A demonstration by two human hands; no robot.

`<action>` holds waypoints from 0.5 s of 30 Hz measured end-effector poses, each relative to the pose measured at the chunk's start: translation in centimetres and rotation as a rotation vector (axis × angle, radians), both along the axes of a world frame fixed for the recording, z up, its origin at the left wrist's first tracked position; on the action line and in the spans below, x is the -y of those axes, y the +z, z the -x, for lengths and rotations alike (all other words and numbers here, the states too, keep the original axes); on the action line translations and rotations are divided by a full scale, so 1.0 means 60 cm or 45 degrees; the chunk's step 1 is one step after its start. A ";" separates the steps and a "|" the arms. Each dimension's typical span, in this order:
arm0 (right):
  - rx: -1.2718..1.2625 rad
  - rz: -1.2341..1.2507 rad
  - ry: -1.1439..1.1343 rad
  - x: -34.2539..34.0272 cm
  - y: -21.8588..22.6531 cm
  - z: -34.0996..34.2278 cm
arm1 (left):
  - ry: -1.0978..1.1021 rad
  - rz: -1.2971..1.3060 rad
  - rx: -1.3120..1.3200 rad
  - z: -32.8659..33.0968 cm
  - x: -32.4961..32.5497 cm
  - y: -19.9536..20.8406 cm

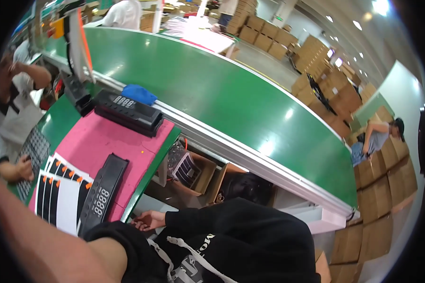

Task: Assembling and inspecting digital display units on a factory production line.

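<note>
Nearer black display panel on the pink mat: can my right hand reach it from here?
Probably yes. The right hand lies open at the table edge, beside the near end of the nearer black display panel, nothing between them.

**Glossy belt, matt mat, shiny plastic**

The green conveyor belt (212,80) across the upper middle of the frame looks smooth and glossy, catching lamp glare. Its edge rail (250,155) looks like pale brushed metal. The pink mat (104,141) at centre left is matt and foam-like. The black panels (104,191) on it look like hard, slightly shiny plastic. The sticker sheets (63,200) at lower left are smooth white paper. The blue cloth (138,93) is soft fabric. The black sleeve (231,221) at the bottom is matt knit cloth. The boxes (378,198) at right are dull brown cardboard.
</note>
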State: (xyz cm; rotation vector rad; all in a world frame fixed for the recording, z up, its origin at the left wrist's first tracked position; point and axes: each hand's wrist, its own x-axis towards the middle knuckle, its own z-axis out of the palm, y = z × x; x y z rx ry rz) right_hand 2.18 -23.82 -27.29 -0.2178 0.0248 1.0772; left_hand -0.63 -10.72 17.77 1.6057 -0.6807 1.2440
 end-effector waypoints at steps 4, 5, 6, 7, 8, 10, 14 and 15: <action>0.319 0.237 -0.180 0.042 0.085 0.011 | -0.205 -0.016 0.132 -0.045 0.046 -0.007; 0.539 0.239 -0.112 0.035 0.117 0.005 | -0.236 -0.027 0.189 -0.042 0.055 0.012; 0.758 0.254 -0.049 0.030 0.145 -0.002 | 0.089 -0.288 0.023 -0.026 0.039 -0.001; 0.790 0.265 -0.117 0.039 0.186 0.000 | 0.402 -0.535 -0.140 0.000 0.008 -0.035; 0.965 0.347 -0.136 0.059 0.236 0.002 | 0.563 -0.681 -0.296 0.005 -0.013 -0.074; 1.054 0.523 -0.309 0.119 0.305 0.017 | 0.431 -0.719 -0.381 -0.019 -0.005 -0.148; 2.155 1.495 -1.606 0.104 0.432 -0.010 | 0.759 -0.799 -0.818 0.034 -0.176 -0.294; 2.354 1.784 -2.094 0.109 0.433 -0.022 | 0.685 -0.829 -0.811 -0.005 -0.190 -0.328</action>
